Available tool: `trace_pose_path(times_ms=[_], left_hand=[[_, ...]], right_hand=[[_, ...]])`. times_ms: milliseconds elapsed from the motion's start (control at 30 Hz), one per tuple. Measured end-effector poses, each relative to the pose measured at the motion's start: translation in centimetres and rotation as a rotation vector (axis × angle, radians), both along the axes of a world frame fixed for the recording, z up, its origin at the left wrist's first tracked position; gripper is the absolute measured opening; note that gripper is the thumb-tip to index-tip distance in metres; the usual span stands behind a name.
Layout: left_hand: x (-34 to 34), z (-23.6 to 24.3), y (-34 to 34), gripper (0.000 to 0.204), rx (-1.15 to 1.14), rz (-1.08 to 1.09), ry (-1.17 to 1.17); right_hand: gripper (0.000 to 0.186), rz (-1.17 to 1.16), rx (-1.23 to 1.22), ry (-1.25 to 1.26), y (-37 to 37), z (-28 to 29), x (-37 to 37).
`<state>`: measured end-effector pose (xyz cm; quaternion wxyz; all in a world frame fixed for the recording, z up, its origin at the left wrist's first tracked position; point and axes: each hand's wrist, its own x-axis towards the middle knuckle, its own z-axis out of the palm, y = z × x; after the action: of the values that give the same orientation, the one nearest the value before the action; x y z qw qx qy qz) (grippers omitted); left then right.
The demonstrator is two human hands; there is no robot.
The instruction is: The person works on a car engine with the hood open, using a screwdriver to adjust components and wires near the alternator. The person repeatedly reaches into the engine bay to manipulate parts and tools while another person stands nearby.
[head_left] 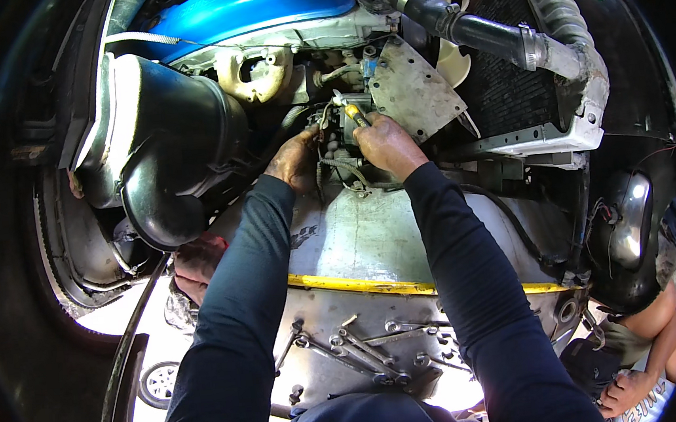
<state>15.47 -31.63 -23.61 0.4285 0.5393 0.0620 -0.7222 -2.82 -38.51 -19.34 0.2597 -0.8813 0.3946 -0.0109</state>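
Note:
Both my hands reach into an engine bay, beside small parts and wiring below a cast manifold (257, 76). My right hand (390, 145) is closed round a yellow-and-black-handled tool (356, 116), its pale metal tip pointing up and left; the exact kind is hard to tell. Close by on the left, my left hand (294, 160) has its fingers bent together at a thin pale wire (323, 117), seemingly pinching it. The undersides of those fingertips are hidden. A flat metal plate with holes (417, 87) stands just right of the tool.
A blue engine cover (250, 7) lies behind; a black air duct (164, 121) bulges at left. At right are a fan (453, 59), radiator hose (491, 39) and radiator (507, 90). Several wrenches (357, 348) lie on a metal panel near me. A person's hand (628, 391) shows lower right.

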Motion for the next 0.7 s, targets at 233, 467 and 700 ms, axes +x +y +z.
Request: trace_pose_path(times_ms=[233,467,700], left_hand=[[1.0,-1.9,-0.7,0.031,-0.105,0.036,-0.019],[2.6,-8.0,-1.0,0.024,-0.081,0.110,-0.069],[6.2,-10.8,0.2,0.024,-0.052,-0.205,-0.893]], right_hand=[[0.030,0.122,-0.018,0.064,-0.7,-0.6,-0.1],[0.028,0.082,-0.004,0.008,-0.3,-0.8,-0.1],[0.025,0.141,-0.007,0.057,-0.8,-1.0,0.0]])
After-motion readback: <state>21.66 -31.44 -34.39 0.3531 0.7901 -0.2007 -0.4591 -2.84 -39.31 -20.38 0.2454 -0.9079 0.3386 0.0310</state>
